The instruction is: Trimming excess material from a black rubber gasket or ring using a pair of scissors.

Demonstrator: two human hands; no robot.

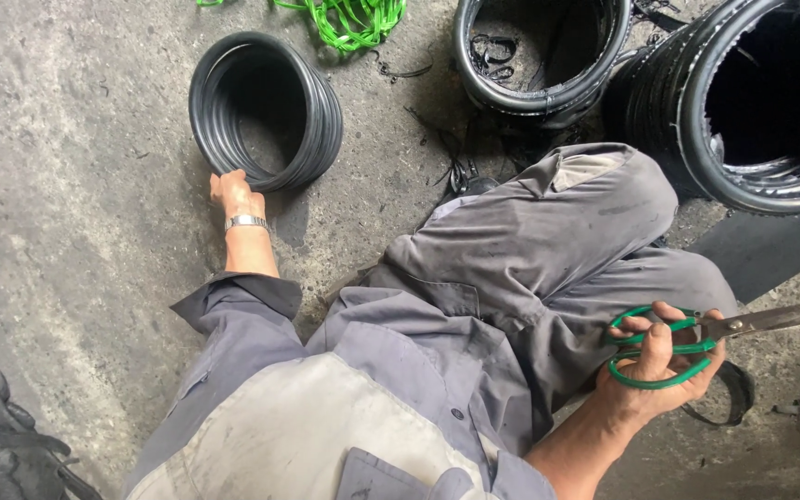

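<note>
My left hand (233, 193) reaches out to the concrete floor and touches the lower rim of a stack of black rubber rings (266, 109) lying there; a metal watch sits on that wrist. Whether the fingers grip the rings is hidden. My right hand (655, 366) is at the lower right, its fingers through the green handles of a pair of scissors (696, 338), with the metal blades pointing right. My grey trousers and shirt fill the middle of the view.
A tangle of green cord (354, 20) lies at the top. A black rubber tube ring (539, 51) and a large stack of black rings (752, 102) stand at top right. A black strap loop (738, 393) lies near my right hand. Dark cloth (2, 444) sits bottom left.
</note>
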